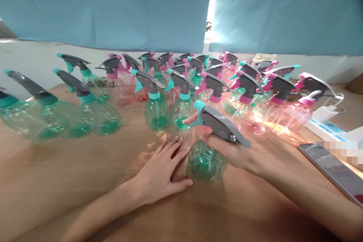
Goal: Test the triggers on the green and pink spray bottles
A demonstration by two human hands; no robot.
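Note:
A green spray bottle (208, 162) with a grey and turquoise trigger head stands upright on the table in front of me. My right hand (229, 149) is wrapped round its neck, with a finger at the trigger. To the left of that bottle, my left hand (163, 170) lies flat on the wood, fingers spread, its thumb tip close to the bottle's base. Just beyond my hands stand two more green spray bottles (157, 111) with turquoise collars. Pink spray bottles (256, 117) crowd the area to the right of them.
Several green spray bottles (99, 115) stand along the left of the wooden table (93, 193). More pink and green bottles fill the back. At the right are a phone (330, 168), a power strip (326, 126) and a white charger (324, 113). Blue curtains (113, 11) hang behind.

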